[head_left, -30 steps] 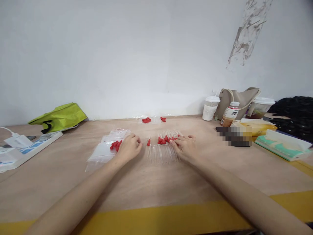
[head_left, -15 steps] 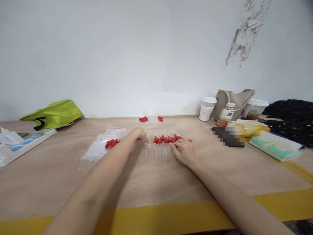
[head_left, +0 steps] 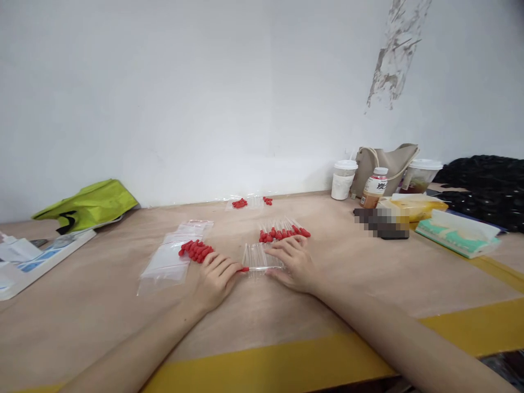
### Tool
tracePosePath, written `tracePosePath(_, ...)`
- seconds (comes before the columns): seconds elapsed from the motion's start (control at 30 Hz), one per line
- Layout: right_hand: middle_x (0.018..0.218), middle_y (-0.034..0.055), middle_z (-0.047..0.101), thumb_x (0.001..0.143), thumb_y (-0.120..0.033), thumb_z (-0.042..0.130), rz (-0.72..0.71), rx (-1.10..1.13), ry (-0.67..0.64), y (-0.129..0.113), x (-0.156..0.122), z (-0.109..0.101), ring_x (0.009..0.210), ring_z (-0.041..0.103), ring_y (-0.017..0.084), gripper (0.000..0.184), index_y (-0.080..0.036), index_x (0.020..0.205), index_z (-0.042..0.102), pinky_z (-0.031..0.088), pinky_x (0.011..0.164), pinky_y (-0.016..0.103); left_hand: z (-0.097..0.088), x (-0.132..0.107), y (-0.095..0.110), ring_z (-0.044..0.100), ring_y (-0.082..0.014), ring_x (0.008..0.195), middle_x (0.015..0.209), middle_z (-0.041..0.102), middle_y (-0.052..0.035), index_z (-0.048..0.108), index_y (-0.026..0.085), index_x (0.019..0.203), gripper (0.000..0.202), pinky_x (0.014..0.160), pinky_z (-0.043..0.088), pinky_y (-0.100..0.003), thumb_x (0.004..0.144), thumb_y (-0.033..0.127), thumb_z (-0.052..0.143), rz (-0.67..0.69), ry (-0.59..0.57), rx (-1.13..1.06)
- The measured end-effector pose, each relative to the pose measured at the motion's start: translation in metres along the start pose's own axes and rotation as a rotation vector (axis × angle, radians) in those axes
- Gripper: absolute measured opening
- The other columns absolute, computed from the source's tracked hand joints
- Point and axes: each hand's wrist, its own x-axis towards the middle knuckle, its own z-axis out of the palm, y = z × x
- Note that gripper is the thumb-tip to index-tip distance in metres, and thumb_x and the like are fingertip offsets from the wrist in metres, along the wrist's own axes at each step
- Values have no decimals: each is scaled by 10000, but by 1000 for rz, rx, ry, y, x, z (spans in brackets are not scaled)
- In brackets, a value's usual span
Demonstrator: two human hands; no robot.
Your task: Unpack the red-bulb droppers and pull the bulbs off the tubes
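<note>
My left hand [head_left: 216,281] is closed in a pinch on a small red rubber bulb [head_left: 244,269], which sits at the left end of a clear glass dropper tube [head_left: 262,268]. The tube lies crosswise, and its right end is in the fingers of my right hand [head_left: 297,266]. Beneath and behind it is a row of bare glass tubes [head_left: 256,254], partly covered by my right hand. Farther back lie several droppers with red bulbs fitted [head_left: 282,234], side by side. Loose red bulbs [head_left: 195,251] are heaped just beyond my left hand, on clear zip bags [head_left: 164,262].
Against the wall lies a clear bag [head_left: 256,202] with more red bulbs. At right stand cups [head_left: 344,180], a bottle [head_left: 374,188], a handbag [head_left: 393,164], a phone [head_left: 393,232] and tissue packs [head_left: 456,237]. A green bag [head_left: 90,199] and white tray [head_left: 53,259] are at left.
My left hand has come back toward me from beside the fitted droppers and now holds a bulb on a tube. My right hand has shifted slightly nearer and grips that tube's other end.
</note>
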Motion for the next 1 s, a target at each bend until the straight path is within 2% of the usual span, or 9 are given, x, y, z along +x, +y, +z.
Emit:
tracePosePath(0.13,750,-3,619,831,-347,484,-95,-5,0,-8,-1,14,818,479,147,201,-257,952,618,209,890,387,5,2,3,543,-138,695,741,660,-7,575,184,796,64,724,352,-318,813,191,514,-5,19,-43)
tracePosePath(0.23,647,-13,591,852,-277,453,-100,-23,-23,-8,-3,19,733,462,129,190,-255,899,636,209,874,383,6,3,3,537,-144,728,778,661,-15,584,189,838,72,740,347,-324,813,207,519,-17,-17,-66)
tracePosePath(0.37,597,-14,564,855,-271,438,-108,-19,-48,-8,-4,18,698,440,122,210,-237,820,643,209,863,368,5,2,3,518,-143,712,746,649,-4,605,212,872,102,740,334,-330,799,257,550,-1,-49,-85)
tracePosePath(0.6,543,-39,544,834,-235,471,-183,8,-14,-8,-6,15,647,393,107,179,-219,734,618,195,855,367,-2,3,5,455,-130,637,592,583,7,616,198,706,172,748,314,-347,814,181,483,88,-37,-73)
tracePosePath(0.87,531,-54,544,819,-221,496,-179,56,18,-5,-11,9,642,428,101,145,-224,740,617,208,865,373,-3,1,9,481,-136,661,624,604,9,604,203,764,165,747,331,-366,803,134,460,149,-37,-66)
tracePosePath(0.93,521,-48,545,818,-225,496,-145,72,29,2,-12,3,641,443,107,159,-225,723,624,226,854,364,-7,-3,3,499,-138,675,678,616,-4,605,202,788,165,721,358,-348,805,130,457,99,-17,-102)
tracePosePath(1.0,540,-34,566,817,-233,498,-53,75,53,12,-13,-1,644,459,114,171,-221,712,632,244,837,353,-15,-6,-9,523,-139,708,750,616,-24,609,201,838,181,693,392,-316,815,134,443,-65,54,-155)
